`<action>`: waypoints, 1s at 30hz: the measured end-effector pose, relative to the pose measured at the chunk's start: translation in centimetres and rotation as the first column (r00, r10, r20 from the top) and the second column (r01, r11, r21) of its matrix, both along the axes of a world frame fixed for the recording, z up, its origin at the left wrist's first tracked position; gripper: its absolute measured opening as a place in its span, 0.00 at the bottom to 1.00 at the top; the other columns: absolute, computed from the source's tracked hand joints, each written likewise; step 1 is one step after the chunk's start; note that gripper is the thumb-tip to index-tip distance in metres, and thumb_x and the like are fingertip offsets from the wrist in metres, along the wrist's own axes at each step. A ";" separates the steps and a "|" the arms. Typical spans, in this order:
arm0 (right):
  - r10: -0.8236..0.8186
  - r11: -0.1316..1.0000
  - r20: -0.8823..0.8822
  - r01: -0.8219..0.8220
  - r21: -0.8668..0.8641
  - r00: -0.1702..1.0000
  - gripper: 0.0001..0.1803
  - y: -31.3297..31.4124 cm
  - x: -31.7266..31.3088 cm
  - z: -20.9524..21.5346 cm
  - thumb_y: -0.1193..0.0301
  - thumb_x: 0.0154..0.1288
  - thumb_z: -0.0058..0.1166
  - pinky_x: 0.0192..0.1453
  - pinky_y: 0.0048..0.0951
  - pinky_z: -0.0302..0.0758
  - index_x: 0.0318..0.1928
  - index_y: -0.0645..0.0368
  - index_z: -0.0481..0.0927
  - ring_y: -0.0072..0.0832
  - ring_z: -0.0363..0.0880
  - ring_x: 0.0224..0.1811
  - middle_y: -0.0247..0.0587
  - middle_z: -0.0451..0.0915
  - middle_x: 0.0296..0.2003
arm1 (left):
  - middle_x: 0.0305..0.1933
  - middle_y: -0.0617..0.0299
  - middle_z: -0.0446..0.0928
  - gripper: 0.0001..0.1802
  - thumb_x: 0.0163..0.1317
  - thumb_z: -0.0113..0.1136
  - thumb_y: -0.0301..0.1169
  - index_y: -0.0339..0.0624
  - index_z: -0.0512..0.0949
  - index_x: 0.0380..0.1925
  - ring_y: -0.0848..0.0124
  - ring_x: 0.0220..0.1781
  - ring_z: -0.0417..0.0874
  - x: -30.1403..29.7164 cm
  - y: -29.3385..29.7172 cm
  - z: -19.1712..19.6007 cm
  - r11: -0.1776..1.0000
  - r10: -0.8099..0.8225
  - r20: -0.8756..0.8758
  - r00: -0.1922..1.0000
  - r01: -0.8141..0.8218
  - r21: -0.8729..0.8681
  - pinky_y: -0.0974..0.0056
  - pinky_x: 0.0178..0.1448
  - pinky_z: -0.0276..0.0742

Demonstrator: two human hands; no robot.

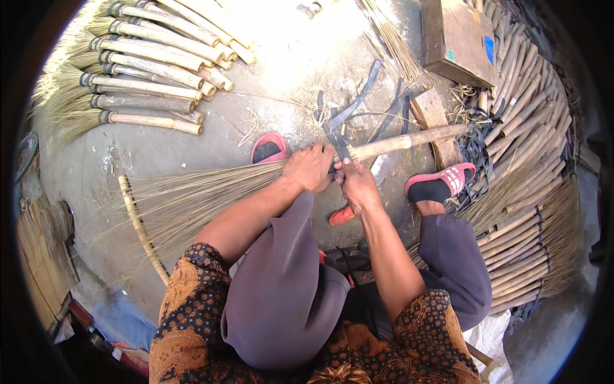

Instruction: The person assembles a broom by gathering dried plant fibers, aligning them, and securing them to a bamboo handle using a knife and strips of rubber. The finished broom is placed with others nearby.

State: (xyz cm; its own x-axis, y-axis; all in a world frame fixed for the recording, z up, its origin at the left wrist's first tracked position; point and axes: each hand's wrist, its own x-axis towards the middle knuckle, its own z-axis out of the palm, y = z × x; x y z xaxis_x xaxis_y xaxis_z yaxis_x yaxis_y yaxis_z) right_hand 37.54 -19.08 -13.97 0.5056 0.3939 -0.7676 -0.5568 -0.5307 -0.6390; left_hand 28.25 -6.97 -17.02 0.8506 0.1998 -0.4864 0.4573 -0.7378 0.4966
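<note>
In the head view, the broom point(409, 142) lies across the person's front, bristles to the left and handle to the right; the left grip point(308, 168) is closed over its neck, fingers wrapped round the bristle roots; the right grip point(357, 185) is closed just beside it, thumb and fingers seemingly pinching the black strip point(338, 137) against the handle — exactly what lies under the fingers is hidden. The step in hand looks like binding bristles to handle; the next move seems to call for a taut pull on the strip, with the left grip keeping the bristles bunched.

The broom's handle is pale, round and knotty like cane, and crosses above a rough wood block point(433, 112); its bristles point(211, 185) fan out thin, dry and straw-coloured. Beyond the broom lie loose strips point(359, 96), flat, dark and rubbery; beyond its bristles, bound brooms point(157, 123) lie in rows; past its handle end, a heap of sticks point(531, 109); on its near side, a knife point(341, 216) with a red handle.
</note>
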 end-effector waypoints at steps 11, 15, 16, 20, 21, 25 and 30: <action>0.225 0.974 0.148 -0.226 -0.012 0.963 0.16 -8.4 -3.3 6.2 0.62 0.86 0.46 0.26 0.20 0.54 0.37 0.53 0.76 0.11 0.57 0.22 0.19 0.63 0.21 | 0.53 0.36 0.85 0.38 0.69 0.59 0.59 0.37 0.77 0.63 0.43 0.60 0.86 1.7 3.0 1.6 0.980 0.095 -0.099 0.991 -0.110 -0.164 0.45 0.64 0.82; 0.296 0.944 0.227 -0.321 0.079 0.928 0.18 -11.3 -1.9 2.1 0.61 0.86 0.46 0.31 0.23 0.62 0.37 0.56 0.77 0.15 0.63 0.26 0.21 0.67 0.24 | 0.53 0.40 0.87 0.36 0.68 0.62 0.60 0.36 0.83 0.57 0.48 0.58 0.88 1.8 4.6 1.3 0.888 0.136 -0.046 0.990 -0.142 -0.437 0.50 0.61 0.81; 0.336 0.924 0.282 -0.372 0.084 0.899 0.17 -11.0 -1.1 0.0 0.61 0.86 0.46 0.32 0.24 0.65 0.38 0.56 0.78 0.15 0.65 0.27 0.22 0.68 0.25 | 0.53 0.42 0.87 0.36 0.67 0.63 0.60 0.35 0.84 0.56 0.50 0.57 0.88 1.7 4.8 1.2 0.840 0.131 -0.032 0.991 -0.128 -0.528 0.51 0.60 0.81; 0.455 0.861 0.421 -0.509 0.017 0.784 0.07 -8.5 1.5 -5.7 0.73 0.78 0.52 0.52 0.36 0.78 0.46 0.62 0.82 0.36 0.82 0.44 0.42 0.83 0.39 | 0.54 0.52 0.87 0.32 0.67 0.73 0.50 0.30 0.83 0.56 0.65 0.53 0.88 0.8 4.5 1.5 0.380 0.089 -0.156 0.984 -0.178 -0.908 0.60 0.60 0.80; 0.457 0.833 0.566 -0.553 -0.004 0.686 0.08 -7.7 2.2 -6.5 0.74 0.76 0.53 0.54 0.39 0.79 0.48 0.63 0.82 0.42 0.84 0.47 0.47 0.85 0.42 | 0.53 0.53 0.87 0.32 0.67 0.74 0.49 0.30 0.82 0.57 0.66 0.52 0.87 0.6 4.4 1.6 0.249 0.057 -0.244 0.968 -0.250 -0.936 0.60 0.59 0.80; 0.434 0.838 0.601 -0.546 0.006 0.672 0.15 -5.8 3.4 -5.9 0.80 0.68 0.54 0.59 0.47 0.79 0.53 0.64 0.83 0.60 0.83 0.56 0.61 0.86 0.49 | 0.50 0.53 0.86 0.34 0.66 0.74 0.49 0.31 0.80 0.60 0.68 0.49 0.87 0.5 4.3 2.1 0.050 0.037 -0.411 0.911 -0.412 -0.910 0.61 0.58 0.80; 0.878 0.463 0.341 -0.778 -0.425 0.336 0.15 -3.4 5.5 -1.7 0.70 0.72 0.57 0.56 0.50 0.80 0.55 0.62 0.83 0.57 0.85 0.53 0.60 0.86 0.47 | 0.52 0.47 0.87 0.42 0.56 0.76 0.57 0.32 0.81 0.58 0.58 0.51 0.89 1.5 3.5 1.9 0.659 0.219 -0.221 0.950 -0.311 -0.685 0.55 0.57 0.83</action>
State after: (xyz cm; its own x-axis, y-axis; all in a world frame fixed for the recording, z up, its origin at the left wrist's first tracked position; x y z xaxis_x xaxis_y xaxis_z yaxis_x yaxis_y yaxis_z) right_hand 43.01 -22.51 -15.63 0.2709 0.7202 -0.6387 0.5654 -0.6560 -0.5000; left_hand 29.72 -3.50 -15.08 0.7485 -0.0319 -0.6624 0.6617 -0.0292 0.7492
